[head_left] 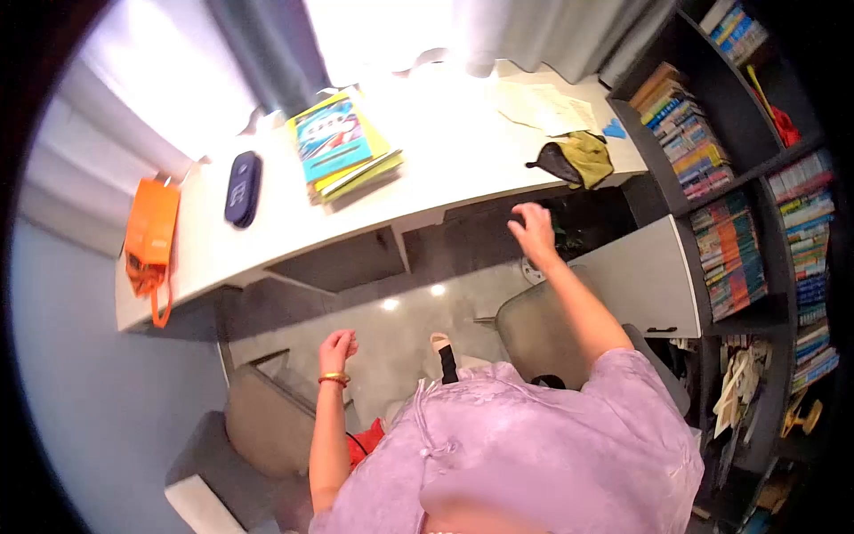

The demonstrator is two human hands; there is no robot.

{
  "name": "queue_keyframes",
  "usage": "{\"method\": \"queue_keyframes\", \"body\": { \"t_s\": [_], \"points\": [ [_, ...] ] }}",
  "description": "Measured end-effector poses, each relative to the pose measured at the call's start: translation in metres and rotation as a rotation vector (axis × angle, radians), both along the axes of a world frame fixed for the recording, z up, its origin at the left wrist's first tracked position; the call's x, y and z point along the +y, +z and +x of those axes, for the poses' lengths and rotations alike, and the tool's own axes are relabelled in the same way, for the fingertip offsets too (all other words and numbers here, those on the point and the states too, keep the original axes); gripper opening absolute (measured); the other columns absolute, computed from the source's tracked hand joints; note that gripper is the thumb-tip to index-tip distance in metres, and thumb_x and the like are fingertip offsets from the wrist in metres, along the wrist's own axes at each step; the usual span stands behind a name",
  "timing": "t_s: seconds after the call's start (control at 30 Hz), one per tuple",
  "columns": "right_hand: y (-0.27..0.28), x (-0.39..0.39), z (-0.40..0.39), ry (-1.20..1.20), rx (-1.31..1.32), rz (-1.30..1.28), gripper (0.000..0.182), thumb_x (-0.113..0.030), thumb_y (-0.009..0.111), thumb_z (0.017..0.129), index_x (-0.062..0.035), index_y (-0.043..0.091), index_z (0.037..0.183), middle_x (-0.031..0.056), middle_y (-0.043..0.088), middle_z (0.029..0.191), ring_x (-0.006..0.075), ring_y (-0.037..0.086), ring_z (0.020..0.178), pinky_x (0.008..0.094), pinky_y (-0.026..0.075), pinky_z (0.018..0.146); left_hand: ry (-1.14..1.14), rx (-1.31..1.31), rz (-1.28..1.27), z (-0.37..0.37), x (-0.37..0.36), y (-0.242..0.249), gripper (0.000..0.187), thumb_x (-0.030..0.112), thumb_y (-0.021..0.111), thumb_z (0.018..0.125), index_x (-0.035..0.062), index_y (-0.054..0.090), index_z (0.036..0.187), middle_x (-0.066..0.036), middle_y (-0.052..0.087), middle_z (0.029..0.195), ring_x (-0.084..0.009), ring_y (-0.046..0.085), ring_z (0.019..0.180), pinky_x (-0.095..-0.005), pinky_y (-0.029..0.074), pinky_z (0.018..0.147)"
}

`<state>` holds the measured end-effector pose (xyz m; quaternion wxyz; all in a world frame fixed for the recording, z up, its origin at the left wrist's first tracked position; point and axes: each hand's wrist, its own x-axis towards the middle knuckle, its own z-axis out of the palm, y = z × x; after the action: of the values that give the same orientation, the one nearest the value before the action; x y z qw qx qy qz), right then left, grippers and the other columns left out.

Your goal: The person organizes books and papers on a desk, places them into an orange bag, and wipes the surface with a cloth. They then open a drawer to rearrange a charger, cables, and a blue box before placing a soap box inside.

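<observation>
My right hand [532,233] reaches out past the front edge of the white desk [445,151], fingers apart and bent, holding nothing. Closest to it on the desk lies a crumpled yellow-green and black cloth item [578,160], its near side at the desk edge. Above the floor in front of my body is my left hand [336,349], with its fingers curled in and nothing visible in them. A gold and red bracelet [334,379] circles that wrist.
The desk holds an orange bag [149,236], a dark blue case [242,189], a stack of books [338,142] and loose papers [547,109]. Grey chairs [267,414] stand close to me on both sides. A dark bookshelf [756,169] full of books fills the right.
</observation>
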<state>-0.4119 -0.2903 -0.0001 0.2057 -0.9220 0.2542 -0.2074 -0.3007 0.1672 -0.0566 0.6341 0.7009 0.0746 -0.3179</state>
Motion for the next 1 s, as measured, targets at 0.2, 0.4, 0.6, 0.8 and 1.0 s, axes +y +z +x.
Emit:
{"method": "queue_keyframes", "body": {
  "t_s": [0.2, 0.4, 0.6, 0.8, 1.0],
  "points": [
    [0.031, -0.108, 0.009, -0.422, 0.201, -0.138, 0.066, -0.03, 0.069, 0.069, -0.0116, 0.038, 0.125, 0.0143, 0.031, 0.128, 0.0356, 0.029, 0.118, 0.0466, 0.033, 0.092, -0.381, -0.09, -0.101, 0.035, -0.142, 0.065, 0.017, 0.015, 0.053, 0.086, 0.0024, 0.059, 0.095, -0.004, 0.061, 0.083, -0.0108, 0.058, 0.07, -0.0232, 0.048, 0.063],
    [0.016, -0.172, 0.049, -0.579, 0.435, -0.016, 0.077, -0.032, 0.069, 0.069, -0.014, 0.029, 0.132, 0.0158, 0.026, 0.134, 0.0386, 0.03, 0.119, 0.0443, 0.035, 0.093, -0.549, 0.053, -0.141, 0.07, -0.196, 0.086, 0.018, 0.017, 0.054, 0.086, 0.0033, 0.059, 0.096, -0.003, 0.06, 0.084, -0.0096, 0.057, 0.071, -0.0231, 0.048, 0.067],
    [0.005, -0.184, 0.087, -0.573, 0.318, 0.104, 0.035, -0.005, 0.059, 0.067, -0.0076, 0.051, 0.101, 0.0149, 0.046, 0.103, 0.0331, 0.048, 0.097, 0.0403, 0.041, 0.08, -0.661, 0.146, -0.201, 0.124, -0.249, 0.089, 0.023, 0.019, 0.053, 0.086, 0.0017, 0.057, 0.101, -0.004, 0.059, 0.089, -0.0088, 0.056, 0.074, -0.0223, 0.047, 0.069],
    [-0.008, -0.068, 0.174, 0.084, -0.151, 0.289, 0.029, -0.002, 0.055, 0.062, -0.0067, 0.055, 0.091, 0.0134, 0.05, 0.092, 0.0314, 0.048, 0.092, 0.0366, 0.04, 0.081, -0.682, 0.17, -0.214, 0.16, -0.324, 0.077, 0.03, 0.023, 0.054, 0.086, 0.0042, 0.052, 0.108, -0.003, 0.056, 0.093, -0.0118, 0.056, 0.079, -0.0239, 0.046, 0.067],
    [0.001, -0.091, 0.216, 0.167, -0.164, 0.473, 0.021, -0.011, 0.055, 0.073, -0.0051, 0.06, 0.092, 0.0124, 0.059, 0.085, 0.0282, 0.055, 0.086, 0.0353, 0.044, 0.074, -0.457, -0.106, -0.187, 0.194, -0.375, 0.081, 0.03, 0.013, 0.053, 0.085, 0.0034, 0.048, 0.113, -0.006, 0.054, 0.103, -0.0117, 0.056, 0.08, -0.0223, 0.047, 0.066]
  ]
}}
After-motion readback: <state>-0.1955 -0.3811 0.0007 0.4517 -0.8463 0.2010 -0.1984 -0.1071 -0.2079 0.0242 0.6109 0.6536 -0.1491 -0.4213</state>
